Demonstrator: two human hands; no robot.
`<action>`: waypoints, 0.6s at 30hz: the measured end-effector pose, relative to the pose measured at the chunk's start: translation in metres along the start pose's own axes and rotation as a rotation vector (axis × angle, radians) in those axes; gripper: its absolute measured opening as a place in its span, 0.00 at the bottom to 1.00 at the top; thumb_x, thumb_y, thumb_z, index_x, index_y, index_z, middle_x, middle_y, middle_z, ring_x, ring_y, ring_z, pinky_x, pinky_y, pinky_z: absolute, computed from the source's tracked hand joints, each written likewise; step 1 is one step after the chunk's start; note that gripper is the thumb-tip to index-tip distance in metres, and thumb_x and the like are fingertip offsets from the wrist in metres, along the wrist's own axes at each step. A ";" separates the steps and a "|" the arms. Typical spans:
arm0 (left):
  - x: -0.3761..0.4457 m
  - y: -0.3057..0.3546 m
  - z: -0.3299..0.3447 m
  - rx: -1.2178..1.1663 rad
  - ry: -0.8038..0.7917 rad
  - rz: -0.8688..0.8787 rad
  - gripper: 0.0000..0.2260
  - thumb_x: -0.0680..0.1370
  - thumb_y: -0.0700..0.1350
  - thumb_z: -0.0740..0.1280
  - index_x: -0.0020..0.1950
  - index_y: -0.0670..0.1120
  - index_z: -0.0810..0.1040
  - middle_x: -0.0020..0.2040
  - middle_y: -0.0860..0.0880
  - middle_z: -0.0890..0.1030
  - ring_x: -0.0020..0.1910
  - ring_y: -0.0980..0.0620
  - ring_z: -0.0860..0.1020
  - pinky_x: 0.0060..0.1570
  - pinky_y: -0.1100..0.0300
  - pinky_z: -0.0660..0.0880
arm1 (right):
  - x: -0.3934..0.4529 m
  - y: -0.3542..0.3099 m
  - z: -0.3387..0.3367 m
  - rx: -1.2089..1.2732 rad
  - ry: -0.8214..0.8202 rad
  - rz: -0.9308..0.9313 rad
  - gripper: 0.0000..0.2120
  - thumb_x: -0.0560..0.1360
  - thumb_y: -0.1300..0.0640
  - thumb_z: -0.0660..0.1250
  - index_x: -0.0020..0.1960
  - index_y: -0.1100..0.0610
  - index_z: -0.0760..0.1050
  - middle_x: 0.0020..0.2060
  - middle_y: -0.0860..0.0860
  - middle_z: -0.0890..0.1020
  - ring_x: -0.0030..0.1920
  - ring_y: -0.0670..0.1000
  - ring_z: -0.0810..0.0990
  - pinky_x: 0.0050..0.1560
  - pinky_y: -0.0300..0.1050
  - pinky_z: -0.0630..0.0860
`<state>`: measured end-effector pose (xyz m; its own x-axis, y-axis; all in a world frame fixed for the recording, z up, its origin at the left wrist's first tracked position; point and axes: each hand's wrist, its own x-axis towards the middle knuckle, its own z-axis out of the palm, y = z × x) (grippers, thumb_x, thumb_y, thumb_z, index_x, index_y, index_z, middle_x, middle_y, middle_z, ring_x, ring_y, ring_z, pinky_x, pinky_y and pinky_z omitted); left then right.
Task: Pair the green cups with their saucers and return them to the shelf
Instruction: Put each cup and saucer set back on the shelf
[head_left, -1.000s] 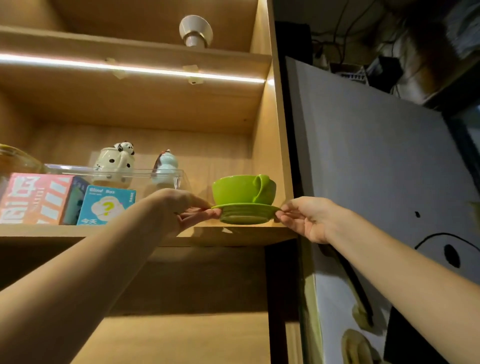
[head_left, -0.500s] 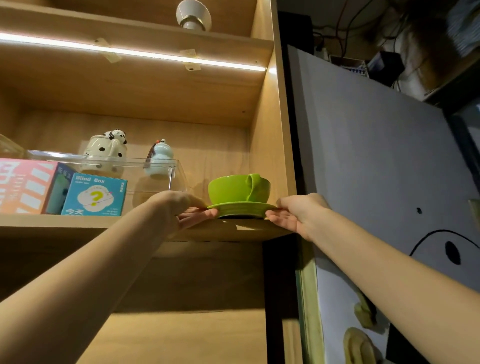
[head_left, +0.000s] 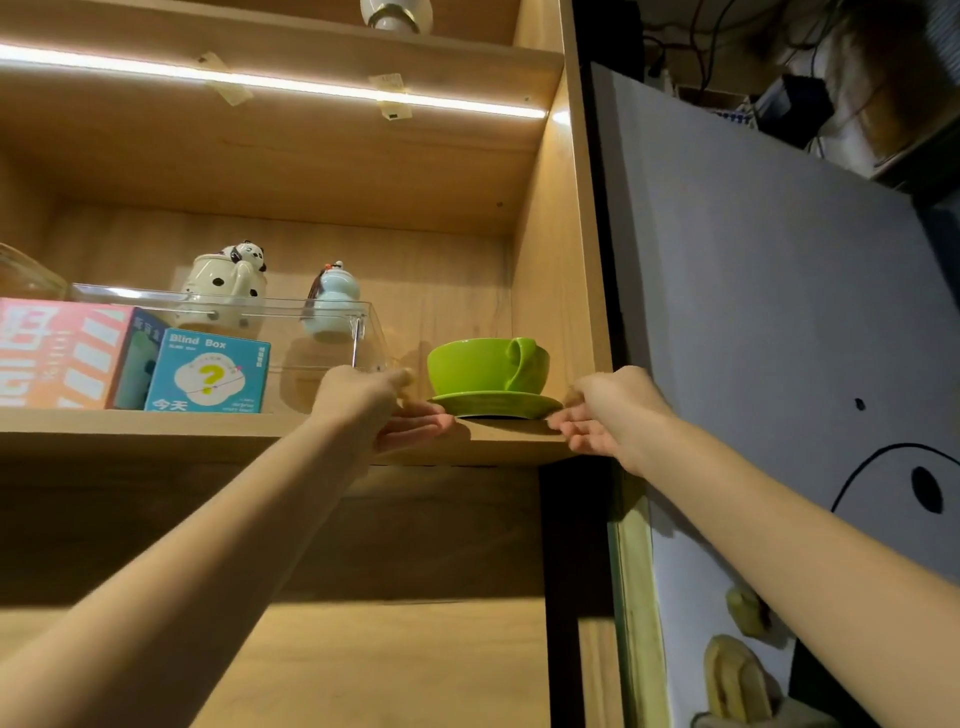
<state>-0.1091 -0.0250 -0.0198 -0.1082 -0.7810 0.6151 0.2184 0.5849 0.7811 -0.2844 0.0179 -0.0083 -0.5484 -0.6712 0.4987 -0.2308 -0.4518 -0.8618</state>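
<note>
A green cup (head_left: 483, 364) stands upright on its green saucer (head_left: 496, 404), handle turned to the right. The pair rests on the wooden shelf (head_left: 208, 431) at its right end, close to the cabinet's side wall. My left hand (head_left: 384, 405) is just left of the saucer, its fingers spread loosely at the shelf's front edge below the rim. On the other side, my right hand (head_left: 608, 410) hangs beside the right rim with loose fingers. Neither hand grips the saucer.
A clear plastic box (head_left: 311, 332) stands left of the cup, with a panda pot (head_left: 226, 291) and a pale blue figurine (head_left: 332, 301) behind it. Blind Box cartons (head_left: 208, 371) sit further left. A grey board (head_left: 779, 312) leans at the right.
The cup and saucer went from held in the air onto the shelf's right end. Both hands have let go of the saucer rim and eased back.
</note>
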 end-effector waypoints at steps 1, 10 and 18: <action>-0.006 -0.004 0.002 0.087 0.102 0.148 0.11 0.78 0.40 0.58 0.41 0.36 0.76 0.27 0.44 0.83 0.24 0.54 0.81 0.29 0.61 0.80 | -0.003 0.005 -0.001 -0.073 0.045 -0.117 0.13 0.79 0.63 0.55 0.58 0.66 0.73 0.39 0.59 0.80 0.30 0.48 0.75 0.28 0.37 0.71; -0.016 -0.065 -0.010 1.186 0.017 0.810 0.34 0.67 0.58 0.44 0.72 0.52 0.39 0.74 0.53 0.46 0.74 0.60 0.43 0.71 0.64 0.33 | -0.034 0.064 0.002 -0.778 -0.109 -0.798 0.30 0.80 0.57 0.52 0.75 0.48 0.40 0.77 0.42 0.46 0.70 0.35 0.39 0.71 0.37 0.33; -0.009 -0.074 -0.009 1.271 0.067 0.859 0.34 0.70 0.59 0.46 0.74 0.50 0.41 0.74 0.54 0.45 0.74 0.55 0.41 0.70 0.58 0.33 | -0.017 0.072 0.003 -0.953 -0.038 -0.795 0.33 0.72 0.50 0.44 0.76 0.51 0.38 0.77 0.46 0.45 0.75 0.41 0.40 0.71 0.43 0.28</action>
<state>-0.1157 -0.0634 -0.0838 -0.3364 -0.1081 0.9355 -0.7603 0.6174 -0.2020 -0.2899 -0.0051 -0.0788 0.0309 -0.4302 0.9022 -0.9888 -0.1448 -0.0352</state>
